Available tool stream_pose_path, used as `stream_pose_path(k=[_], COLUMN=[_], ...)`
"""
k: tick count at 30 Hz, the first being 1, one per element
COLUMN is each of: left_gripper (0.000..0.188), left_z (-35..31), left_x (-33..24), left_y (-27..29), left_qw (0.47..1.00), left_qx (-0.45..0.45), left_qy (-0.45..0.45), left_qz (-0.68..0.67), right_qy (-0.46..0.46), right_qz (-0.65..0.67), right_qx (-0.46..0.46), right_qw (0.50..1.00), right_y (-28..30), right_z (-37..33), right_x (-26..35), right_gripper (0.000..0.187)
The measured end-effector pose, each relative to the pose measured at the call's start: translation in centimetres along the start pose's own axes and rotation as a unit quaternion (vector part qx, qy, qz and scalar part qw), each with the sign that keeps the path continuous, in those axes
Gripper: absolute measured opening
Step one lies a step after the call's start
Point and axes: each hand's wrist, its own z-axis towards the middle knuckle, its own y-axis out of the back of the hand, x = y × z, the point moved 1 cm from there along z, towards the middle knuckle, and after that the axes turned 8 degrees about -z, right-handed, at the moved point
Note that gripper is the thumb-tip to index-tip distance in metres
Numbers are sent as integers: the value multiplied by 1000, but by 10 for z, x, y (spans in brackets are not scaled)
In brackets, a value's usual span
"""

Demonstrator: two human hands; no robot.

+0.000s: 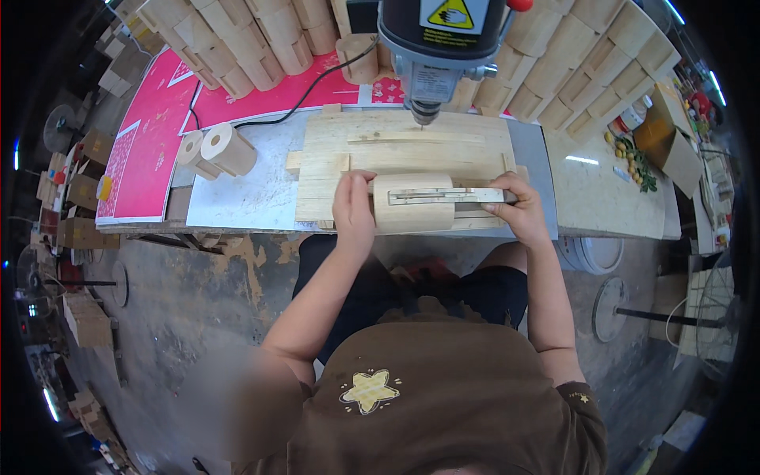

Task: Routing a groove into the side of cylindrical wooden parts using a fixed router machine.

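under the drill press (431,47), both hands grip a wooden cylinder (412,203).

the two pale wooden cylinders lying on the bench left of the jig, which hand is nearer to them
Left. The left hand grips the left end of the rounded wooden block, just right of the two pale wooden cylinders. The right hand holds the block's far end.

Bright even light, fisheye bending at rim, corners perhaps vignetted
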Motion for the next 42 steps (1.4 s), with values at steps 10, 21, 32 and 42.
stream_pose_path(k=[10, 21, 32, 42], left_gripper=[60, 55, 36, 32], left_z=[5, 54, 57, 57], left_x=[-11, 7, 1, -1], left_y=[-6, 8, 9, 8], left_qw=[878, 868, 868, 873], left_qx=[200, 162, 182, 181], left_qy=[-208, -181, -181, -171], left_qz=[383, 434, 426, 418], right_qy=[-65, -42, 194, 189], right_qz=[45, -20, -123, -357], right_qx=[-65, -63, -114, -258], right_qw=[995, 997, 966, 878], right_y=[16, -12, 57, 49], right_z=[37, 76, 140, 161], right_x=[-31, -30, 53, 164], right_gripper=[24, 26, 50, 31])
